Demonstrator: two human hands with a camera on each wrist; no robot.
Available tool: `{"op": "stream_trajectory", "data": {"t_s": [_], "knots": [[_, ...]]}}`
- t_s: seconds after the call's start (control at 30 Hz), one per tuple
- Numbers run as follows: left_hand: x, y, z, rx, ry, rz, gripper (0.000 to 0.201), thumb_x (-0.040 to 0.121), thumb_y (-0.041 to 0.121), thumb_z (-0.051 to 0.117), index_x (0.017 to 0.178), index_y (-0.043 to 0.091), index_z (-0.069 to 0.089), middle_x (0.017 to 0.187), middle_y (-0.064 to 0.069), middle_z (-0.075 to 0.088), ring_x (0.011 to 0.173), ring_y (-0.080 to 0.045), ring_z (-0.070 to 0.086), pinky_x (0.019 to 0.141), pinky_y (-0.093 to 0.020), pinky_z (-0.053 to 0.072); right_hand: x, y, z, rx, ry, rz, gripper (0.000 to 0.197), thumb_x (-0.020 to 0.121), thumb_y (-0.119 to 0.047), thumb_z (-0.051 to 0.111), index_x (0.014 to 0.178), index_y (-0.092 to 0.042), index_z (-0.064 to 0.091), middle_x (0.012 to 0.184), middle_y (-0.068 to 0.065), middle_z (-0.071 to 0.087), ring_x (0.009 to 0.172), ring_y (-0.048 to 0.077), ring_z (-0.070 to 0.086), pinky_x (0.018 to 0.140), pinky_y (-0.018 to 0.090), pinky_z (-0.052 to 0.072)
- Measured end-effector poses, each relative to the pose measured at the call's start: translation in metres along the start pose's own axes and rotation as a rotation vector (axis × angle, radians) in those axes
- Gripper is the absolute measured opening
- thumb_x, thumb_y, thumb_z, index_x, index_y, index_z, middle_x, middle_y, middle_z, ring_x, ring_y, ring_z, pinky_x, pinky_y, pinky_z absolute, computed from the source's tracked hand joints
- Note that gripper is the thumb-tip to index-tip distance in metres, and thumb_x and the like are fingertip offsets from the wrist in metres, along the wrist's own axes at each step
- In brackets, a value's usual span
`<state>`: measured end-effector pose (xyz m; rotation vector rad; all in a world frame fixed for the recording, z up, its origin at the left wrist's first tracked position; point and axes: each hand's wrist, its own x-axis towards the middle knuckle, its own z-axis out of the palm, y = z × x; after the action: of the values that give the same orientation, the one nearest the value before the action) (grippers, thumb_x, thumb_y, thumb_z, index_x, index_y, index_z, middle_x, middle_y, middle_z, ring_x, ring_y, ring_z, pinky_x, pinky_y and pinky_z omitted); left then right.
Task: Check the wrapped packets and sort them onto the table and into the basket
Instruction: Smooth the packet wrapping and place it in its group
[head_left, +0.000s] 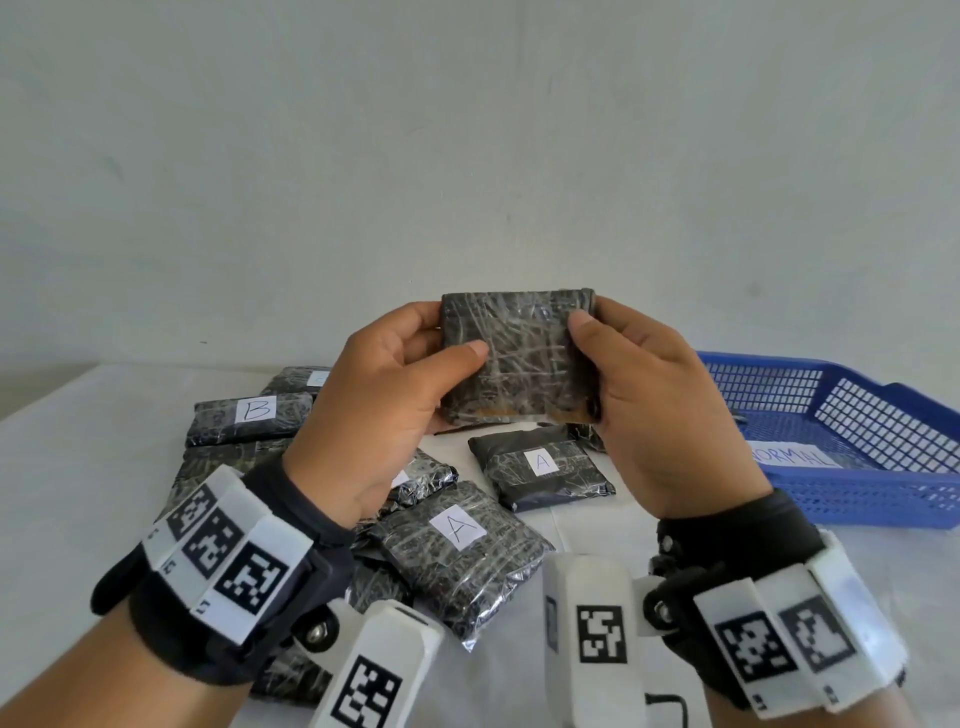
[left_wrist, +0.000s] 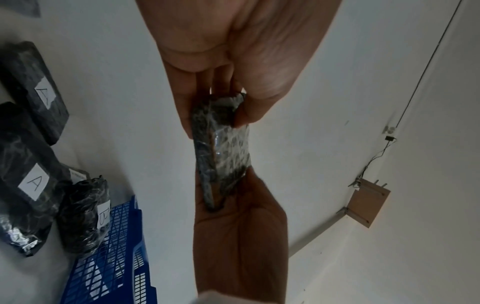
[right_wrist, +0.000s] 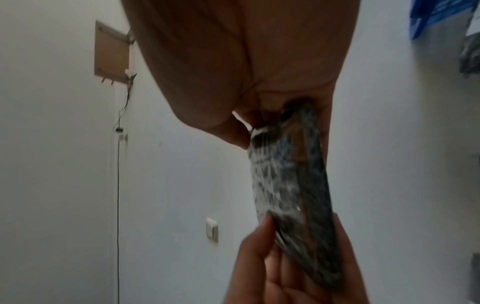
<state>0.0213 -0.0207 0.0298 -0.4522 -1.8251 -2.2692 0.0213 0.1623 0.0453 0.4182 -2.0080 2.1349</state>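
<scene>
1. left hand (head_left: 382, 395) pinches the 9 o'clock edge of a flat dark rectangular packet in crinkled clear film (head_left: 519, 356), thumb on the near face, fingers behind.
2. right hand (head_left: 657, 400) pinches its 3 o'clock edge likewise.
3. the packet is raised upright above the white table (head_left: 78, 467), a brown strip along its lower edge.
4. at 3 o'clock beyond lies a blue plastic mesh basket (head_left: 878, 415).

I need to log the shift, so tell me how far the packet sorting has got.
Early, by the look of it. Done: nothing that shows; the blue basket shows only its NORMAL label, though part of its floor is hidden. In hand: the left hand and right hand hold one wrapped packet up for checking. Left: the pile of packets on the table, marked A or B.
</scene>
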Motion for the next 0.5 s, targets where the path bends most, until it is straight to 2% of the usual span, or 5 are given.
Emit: {"op": "stream_trajectory", "data": {"t_s": [0.1,0.17,0.3,0.4,0.5], "knots": [[-0.001,0.004,-0.002,-0.013,-0.045,-0.013,0.033,0.084,0.01,0.071,0.118,0.012,0.07,0.107,-0.009,0.079,0.093,-0.019,0.076,0.069,-0.034,0.064,0.001,-0.002,-0.004,0.074,0.026,-0.002,0.027,0.111,-0.015,0.045,0.126,-0.01,0.068,0.111,0.013,0.079,0.101,0.025,0.076,0.086,0.043,0.064],[-0.001,0.005,-0.002,0.002,-0.046,0.001,0.031,0.088,0.004,0.069,0.119,0.013,0.069,0.106,-0.007,0.079,0.092,-0.019,0.076,0.067,-0.034,0.064,0.002,-0.002,-0.006,0.129,0.072,-0.013,0.029,0.108,-0.013,0.053,0.136,-0.013,0.059,0.099,0.006,0.081,0.09,0.019,0.076,0.078,0.038,0.065],[-0.002,0.004,0.001,-0.012,-0.002,0.016,0.041,0.091,0.002,0.068,0.128,0.02,0.064,0.103,-0.006,0.08,0.088,-0.017,0.077,0.066,-0.033,0.063,0.001,-0.003,0.0,0.05,0.172,-0.136,0.025,0.103,-0.008,0.062,0.128,-0.007,0.061,0.092,0.005,0.08,0.079,0.016,0.073,0.068,0.034,0.063],[-0.001,0.007,0.001,-0.002,0.021,0.039,0.052,0.088,0.004,0.07,0.135,0.024,0.062,0.105,-0.008,0.079,0.091,-0.019,0.077,0.069,-0.038,0.065,0.0,0.002,0.008,-0.017,0.195,-0.195,0.036,0.101,-0.012,0.067,0.135,-0.007,0.059,0.102,0.004,0.08,0.089,0.013,0.076,0.077,0.033,0.063],[-0.003,0.013,0.001,0.006,0.031,0.043,0.056,0.081,0.014,0.074,0.136,0.024,0.062,0.105,-0.007,0.08,0.092,-0.019,0.078,0.072,-0.038,0.065,-0.001,0.006,0.016,-0.168,0.212,-0.262,0.052,0.097,-0.018,0.074,0.145,-0.009,0.055,0.119,0.0,0.077,0.11,0.011,0.074,0.098,0.037,0.06]]}}
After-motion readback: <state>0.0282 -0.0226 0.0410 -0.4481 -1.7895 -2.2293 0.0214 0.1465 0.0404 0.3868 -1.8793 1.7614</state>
